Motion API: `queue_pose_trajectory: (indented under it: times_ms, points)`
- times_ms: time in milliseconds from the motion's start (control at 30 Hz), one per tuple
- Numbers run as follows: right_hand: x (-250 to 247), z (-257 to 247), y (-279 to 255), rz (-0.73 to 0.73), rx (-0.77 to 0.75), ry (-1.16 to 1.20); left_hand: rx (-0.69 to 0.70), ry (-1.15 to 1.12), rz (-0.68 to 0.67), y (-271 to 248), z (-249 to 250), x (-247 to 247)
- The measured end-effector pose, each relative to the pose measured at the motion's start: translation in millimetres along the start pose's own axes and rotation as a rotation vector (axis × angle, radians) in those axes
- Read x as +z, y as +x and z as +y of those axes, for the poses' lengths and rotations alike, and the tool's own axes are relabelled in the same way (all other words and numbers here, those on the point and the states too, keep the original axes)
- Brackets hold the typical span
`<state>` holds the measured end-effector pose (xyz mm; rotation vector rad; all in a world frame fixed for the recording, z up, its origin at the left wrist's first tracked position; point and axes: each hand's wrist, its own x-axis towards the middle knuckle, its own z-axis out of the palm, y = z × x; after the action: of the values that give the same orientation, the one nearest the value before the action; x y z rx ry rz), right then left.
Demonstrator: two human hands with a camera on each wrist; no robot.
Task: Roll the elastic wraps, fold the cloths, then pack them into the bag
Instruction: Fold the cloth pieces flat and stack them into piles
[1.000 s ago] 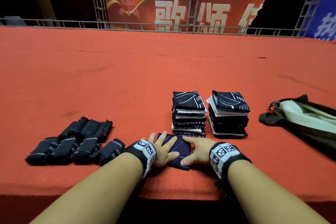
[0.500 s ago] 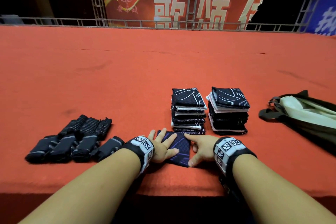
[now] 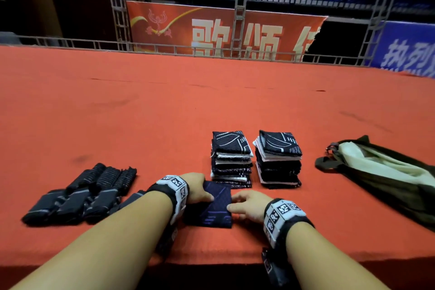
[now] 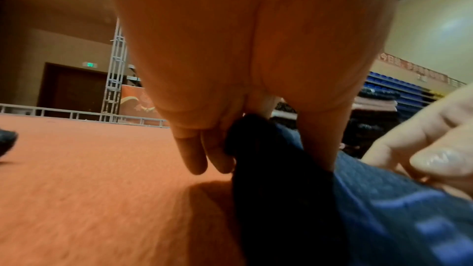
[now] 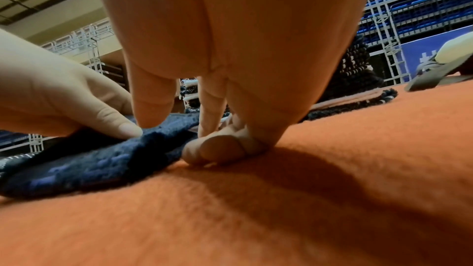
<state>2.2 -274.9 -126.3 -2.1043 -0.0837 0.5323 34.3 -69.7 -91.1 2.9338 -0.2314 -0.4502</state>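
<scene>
The table [image 3: 164, 106] carries everything, and the folded cloth [image 3: 215, 207] at its near edge serves as the landmark; the bag [image 3: 388, 181] lies well off to the right of it, mouth slack; two stacks of folded cloths [image 3: 231, 160] stand just behind it, the left one nearly touching; the rolled wraps [image 3: 80, 193] lie in a cluster to its left.

Step in hand, as judged: finishing the fold and lifting this cloth for stacking. To do it well, keep the layers pinched together at both side edges, lift level, and set it square on the nearer stack; a one-sided lift would likely let the fold open.

The left hand [image 3: 196, 187] is on the cloth's left edge; in the left wrist view the thumb lies on top with the fingers [image 4: 204, 153] curled at the edge, a pinch. The right hand [image 3: 249, 205] is at the right edge; the thumb [image 5: 153, 106] presses the top, the other fingers curl against the table beside the edge; whether they reach under cannot be told.
</scene>
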Motion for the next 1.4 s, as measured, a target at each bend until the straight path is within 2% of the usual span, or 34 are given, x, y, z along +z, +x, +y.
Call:
queue_pose_trajectory:
  times_ms: [100, 167, 267, 333, 467, 567, 733, 833, 967, 1067, 1133, 1267, 1400]
  points:
    - [-1, -1, -4, 0.044, 0.006, -0.035, 0.047, -0.11, -0.027, -6, 0, -14]
    - [-2, -4, -7, 0.025, 0.031, -0.018, 0.078, -0.271, -0.037, -9, 1, -20]
    - [-6, -15, -14, -0.057, 0.044, 0.09, 0.129, -0.561, -0.116, -14, 4, -35]
    - [-10, -22, -22, -0.089, 0.032, 0.242, 0.175, -0.74, -0.121, -17, 6, -49]
    - [-25, -43, -32, -0.076, -0.099, 0.628, 0.23, -1.068, 0.063, -19, 19, -78]
    - [-40, -65, -34, -0.013, -0.233, 0.834, 0.252, -1.187, 0.185, -14, 30, -92]
    - [-62, -93, -30, 0.002, -0.35, 0.964, 0.26, -1.268, 0.426, 5, 40, -110]
    - [-71, -101, -18, 0.08, -0.364, 0.969, 0.238, -1.328, 0.454, 17, 42, -115]
    - [-92, -107, 10, 0.297, -0.323, 0.861, 0.241, -1.418, 0.401, 27, 41, -121]
    - [-113, -114, 26, 0.478, -0.289, 0.664, 0.245, -1.381, 0.364, 33, 34, -124]
    - [-128, -121, 35, 0.546, -0.272, 0.514, 0.223, -1.333, 0.339, 40, 30, -124]
    - [-145, -129, 61, 0.605, -0.226, 0.108, 0.15, -1.092, 0.373, 57, 23, -120]
    - [-138, -138, 83, 0.546, -0.223, -0.185, 0.103, -0.858, 0.348, 68, 18, -114]
